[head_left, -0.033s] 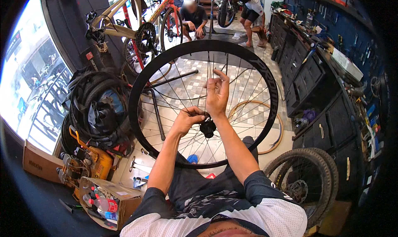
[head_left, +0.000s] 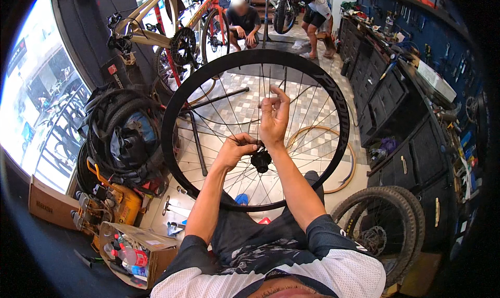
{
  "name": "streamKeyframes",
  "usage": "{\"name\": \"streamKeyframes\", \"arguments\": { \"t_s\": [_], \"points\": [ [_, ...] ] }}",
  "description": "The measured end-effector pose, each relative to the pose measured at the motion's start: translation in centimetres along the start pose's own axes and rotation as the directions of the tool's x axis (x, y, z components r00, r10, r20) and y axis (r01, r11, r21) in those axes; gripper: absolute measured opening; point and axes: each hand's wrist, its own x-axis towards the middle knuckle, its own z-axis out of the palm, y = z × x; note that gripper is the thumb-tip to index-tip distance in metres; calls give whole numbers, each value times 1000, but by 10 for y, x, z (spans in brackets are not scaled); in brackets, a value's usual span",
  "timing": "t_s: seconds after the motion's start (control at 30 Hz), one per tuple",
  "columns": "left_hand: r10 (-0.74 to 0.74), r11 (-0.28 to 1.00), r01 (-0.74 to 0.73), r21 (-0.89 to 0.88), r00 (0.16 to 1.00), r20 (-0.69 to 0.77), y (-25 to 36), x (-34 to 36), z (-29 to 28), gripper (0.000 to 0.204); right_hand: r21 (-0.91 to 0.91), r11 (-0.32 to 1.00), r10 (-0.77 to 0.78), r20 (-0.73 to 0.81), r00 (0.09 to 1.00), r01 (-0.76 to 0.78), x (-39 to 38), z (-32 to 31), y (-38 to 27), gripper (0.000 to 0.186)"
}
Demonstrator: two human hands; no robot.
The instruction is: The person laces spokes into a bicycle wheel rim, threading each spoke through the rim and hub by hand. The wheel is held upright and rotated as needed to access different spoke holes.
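Note:
A black deep-rimmed bicycle wheel (head_left: 339, 101) stands upright in front of me, over my lap, with thin spokes running to a black hub (head_left: 261, 160). Just above the hub, my left hand (head_left: 235, 151) is closed, its thumb and fingers pinched on a spoke. Higher up, my right hand (head_left: 273, 120) has bent fingers closed around a spoke (head_left: 263, 79) below the top of the rim; its fingertips are slightly blurred. The wrist of my right arm passes beside the hub.
Two co-workers (head_left: 244, 24) (head_left: 315, 14) are at the back near bicycles (head_left: 156, 32). Tyres (head_left: 120, 121), a yellow machine (head_left: 127, 207) and a box of bottles (head_left: 161, 261) lie left; a black workbench (head_left: 390, 131) and spare wheels (head_left: 406, 220) are right.

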Motion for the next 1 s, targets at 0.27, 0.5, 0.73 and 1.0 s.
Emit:
{"name": "streamKeyframes", "arguments": {
  "t_s": [0.27,0.5,0.73,1.0],
  "points": [
    [50,999,-50,1,998,29,6,9,0,9,-116,993,2,151,989,16,6,-5,3,28],
    [46,997,-40,65,996,-81,8,3,4,16,-54,990,139,188,972,-131,3,10,-8,19],
    [3,948,96,305,951,-308,61,-49,20,45,149,939,282,178,943,-309,6,-1,-22,20],
    [385,923,-338,186,839,-384,129,-7,54,54,148,898,375,231,898,-414,0,-9,-42,22]
  ]
}}
